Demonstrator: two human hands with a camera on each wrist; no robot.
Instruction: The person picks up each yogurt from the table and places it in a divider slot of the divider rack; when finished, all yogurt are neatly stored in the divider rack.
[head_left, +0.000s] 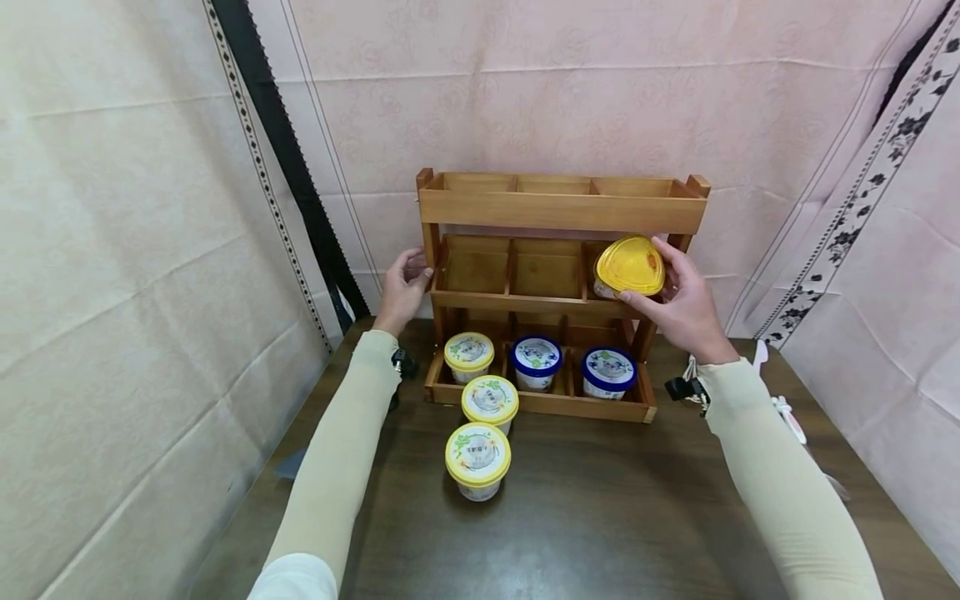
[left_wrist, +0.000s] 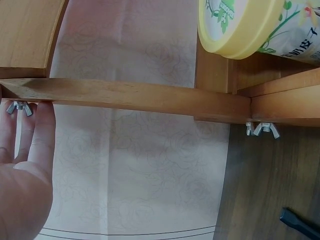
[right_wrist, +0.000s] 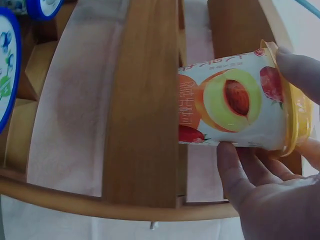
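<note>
My right hand [head_left: 678,304] grips a yellow-lidded cup [head_left: 630,265] at its rim, the lid facing me. In the right wrist view this cup [right_wrist: 227,102] shows a cut peach and strawberries; its lower end is hidden behind the front board of the middle tier's right compartment. My left hand [head_left: 405,287] rests against the left post of the wooden rack [head_left: 558,212]. In the left wrist view the fingers [left_wrist: 42,135] are fairly straight and touch the post [left_wrist: 125,95] beside a wing nut [left_wrist: 20,107]; the thumb is hardly seen there.
On the bottom tier stand a yellow-lidded cup [head_left: 468,354] at left and two blue-lidded cups, one in the middle [head_left: 536,360], one at right [head_left: 609,371]. Two more yellow-lidded cups, the nearer [head_left: 478,454] and farther [head_left: 490,400], stand before the rack on the table [head_left: 585,500].
</note>
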